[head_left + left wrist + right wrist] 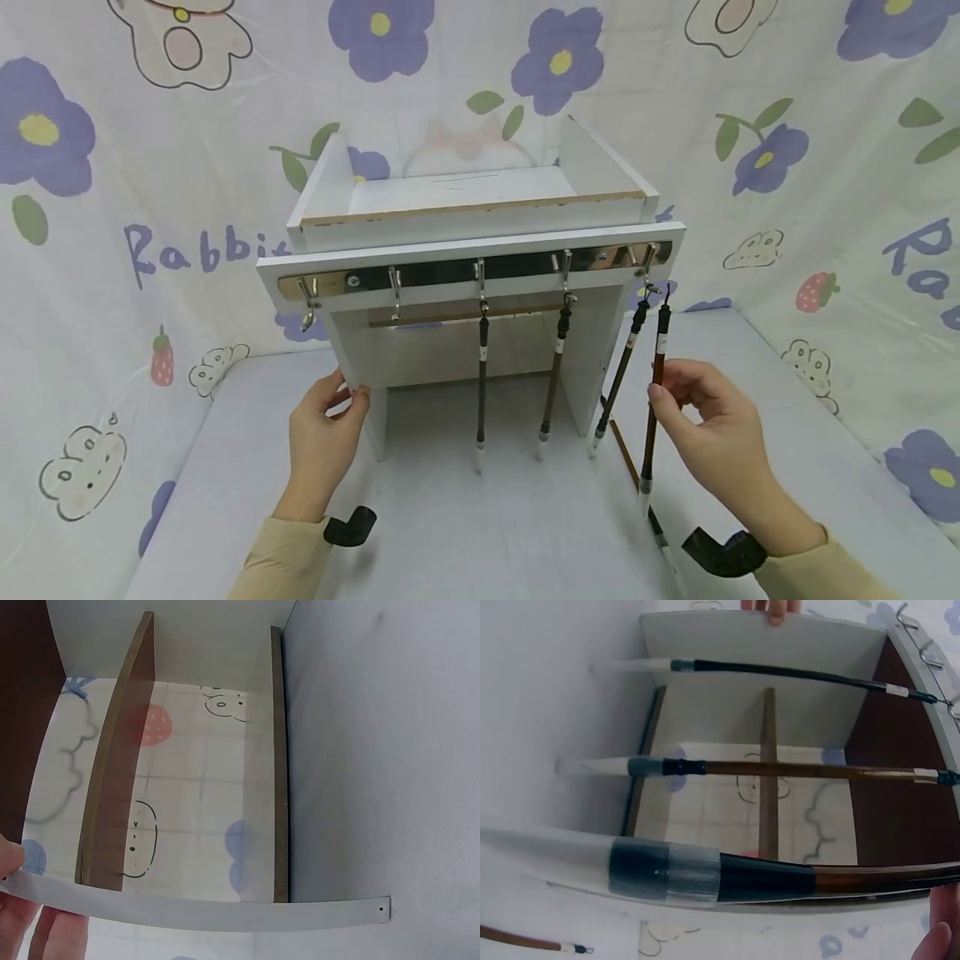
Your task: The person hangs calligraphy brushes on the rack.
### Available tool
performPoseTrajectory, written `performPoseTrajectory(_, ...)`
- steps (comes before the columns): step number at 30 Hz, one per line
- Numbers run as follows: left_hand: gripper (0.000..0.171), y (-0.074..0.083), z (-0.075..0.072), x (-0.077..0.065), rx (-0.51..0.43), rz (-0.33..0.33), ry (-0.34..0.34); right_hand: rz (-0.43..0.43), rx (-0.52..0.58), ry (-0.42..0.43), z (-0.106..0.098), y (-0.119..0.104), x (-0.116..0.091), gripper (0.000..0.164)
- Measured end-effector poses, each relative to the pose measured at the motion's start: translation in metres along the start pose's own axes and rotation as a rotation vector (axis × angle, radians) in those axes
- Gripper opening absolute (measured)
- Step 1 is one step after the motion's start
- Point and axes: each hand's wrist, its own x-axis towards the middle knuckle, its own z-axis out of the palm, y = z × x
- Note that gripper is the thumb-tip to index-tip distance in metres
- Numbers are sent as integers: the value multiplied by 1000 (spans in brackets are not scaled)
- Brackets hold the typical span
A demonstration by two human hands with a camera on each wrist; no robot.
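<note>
My right hand (712, 425) pinches the shaft of a brown calligraphy brush (659, 358), held nearly upright with its loop at the top and pale tip low. This brush (765, 877) looms large in the right wrist view. Just left of it, another brush (622, 367) hangs from the rightmost hook. Two more, a brush (555, 375) and a thinner brush (482, 383), hang from the neighbouring hooks. My left hand (326, 437) grips the front edge of the left side panel (225, 911) of a white wooden shelf (465, 215), thumb and fingers on opposite faces.
A metal hook rail (438, 275) runs along the shelf's front; its two left hooks (395, 293) carry nothing. One more brush (625, 454) lies on the white tabletop (480, 533), partly behind the held brush. Patterned cloth (465, 50) surrounds the table at the back and sides.
</note>
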Motion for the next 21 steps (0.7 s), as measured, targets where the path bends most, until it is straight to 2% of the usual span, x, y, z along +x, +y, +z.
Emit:
performPoseTrajectory(6, 33, 0, 0, 0, 10, -1, 3, -88, 58, -13, 9, -3, 0, 34)
performPoseTrajectory(8, 33, 0, 0, 0, 6, -10, 2, -112, 56, -22, 13, -13, 2, 33)
performPoseTrajectory(10, 33, 1, 0, -1, 4, -18, 1, -131, 60, -33, 16, -15, 2, 33)
performPoseTrajectory(13, 33, 1, -1, -1, 2, -19, -2, -164, 68, -50, 23, -15, 3, 32)
performPoseTrajectory(15, 33, 1, -1, -1, 4, -16, -2, -184, 89, -60, 28, -8, 1, 34)
performPoseTrajectory(21, 33, 2, 0, -1, 7, -15, -1, -250, 133, -79, 38, -33, 8, 32)
